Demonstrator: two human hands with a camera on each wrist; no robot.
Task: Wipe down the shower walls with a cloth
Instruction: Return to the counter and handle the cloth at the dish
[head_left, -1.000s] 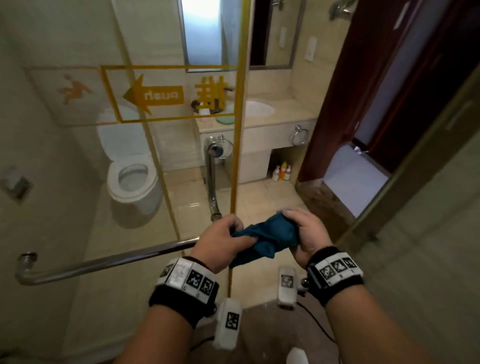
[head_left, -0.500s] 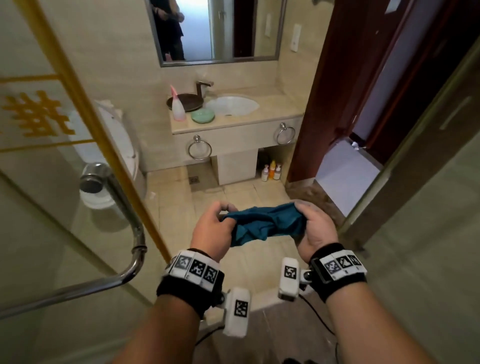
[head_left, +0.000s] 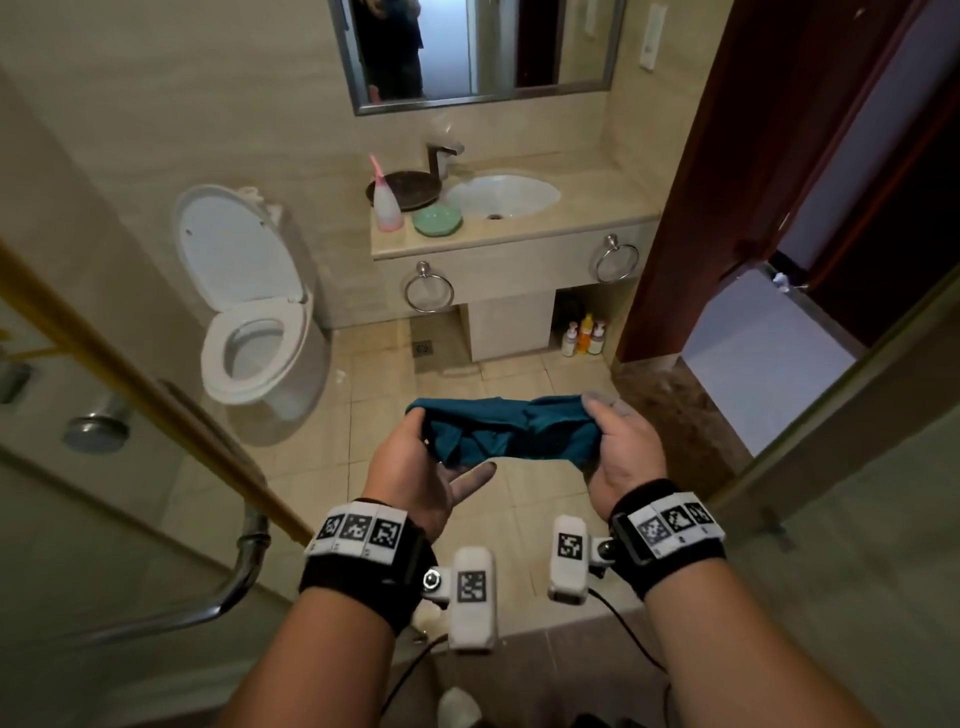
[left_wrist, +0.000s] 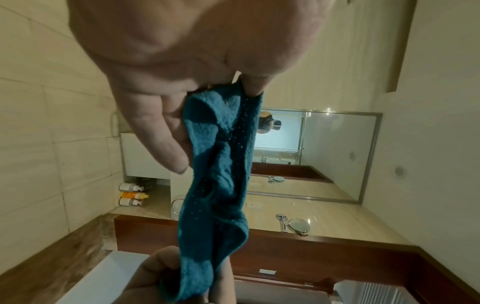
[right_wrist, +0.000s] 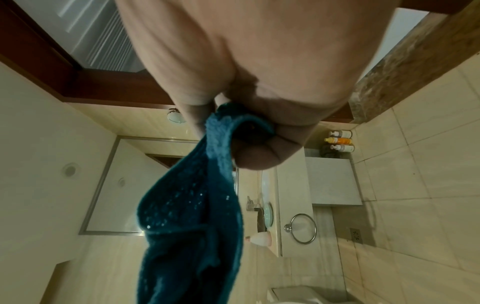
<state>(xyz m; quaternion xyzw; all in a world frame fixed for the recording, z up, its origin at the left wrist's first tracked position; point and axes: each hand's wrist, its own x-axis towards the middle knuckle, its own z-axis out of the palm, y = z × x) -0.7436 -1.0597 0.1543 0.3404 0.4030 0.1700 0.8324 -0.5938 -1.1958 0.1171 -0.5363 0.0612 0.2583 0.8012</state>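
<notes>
A teal cloth (head_left: 506, 434) is stretched sideways between both hands at chest height over the tiled floor. My left hand (head_left: 423, 457) pinches its left end between thumb and forefinger, the other fingers hanging straight below. My right hand (head_left: 618, 441) grips the right end with curled fingers. The left wrist view shows the cloth (left_wrist: 221, 185) running from my fingers down to the other hand. In the right wrist view the cloth (right_wrist: 192, 216) is bunched and speckled with droplets. The glass shower door (head_left: 78, 519) with its chrome handle (head_left: 244, 561) stands at the left.
A toilet (head_left: 254, 332) with its lid up stands ahead left. The vanity (head_left: 514, 244) carries a sink, a pink bottle and a green dish, with bottles (head_left: 584, 335) underneath. A dark wooden door frame (head_left: 691, 208) and a tiled wall (head_left: 857, 571) are at the right.
The view has swung right, away from the glass door toward the vanity. My hands have moved apart and pulled the bunched cloth out wider between them.
</notes>
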